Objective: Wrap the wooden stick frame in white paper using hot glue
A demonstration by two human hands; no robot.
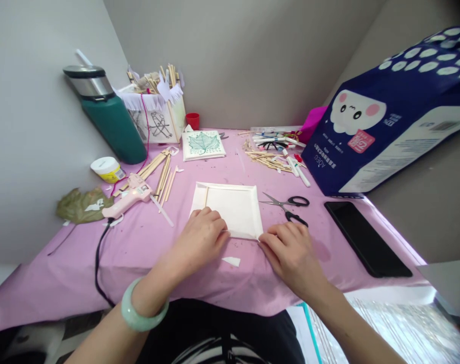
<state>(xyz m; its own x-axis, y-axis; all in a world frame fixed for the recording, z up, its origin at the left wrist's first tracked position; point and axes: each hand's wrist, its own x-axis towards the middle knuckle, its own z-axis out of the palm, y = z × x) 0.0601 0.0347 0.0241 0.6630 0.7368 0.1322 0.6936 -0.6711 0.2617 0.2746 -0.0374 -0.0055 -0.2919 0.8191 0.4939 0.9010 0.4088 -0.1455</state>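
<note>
Touching white paper frame (233,207) with left hand (199,238) and right hand (291,253)

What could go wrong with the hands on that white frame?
The open scissors lie just beyond the right hand, which could knock them or catch the blades. The white frame may slip under the left hand on the loose cloth. The glue gun's cord could snag the left arm.

Matt paper frame (233,207) (smooth pink cloth (146,253))
</note>
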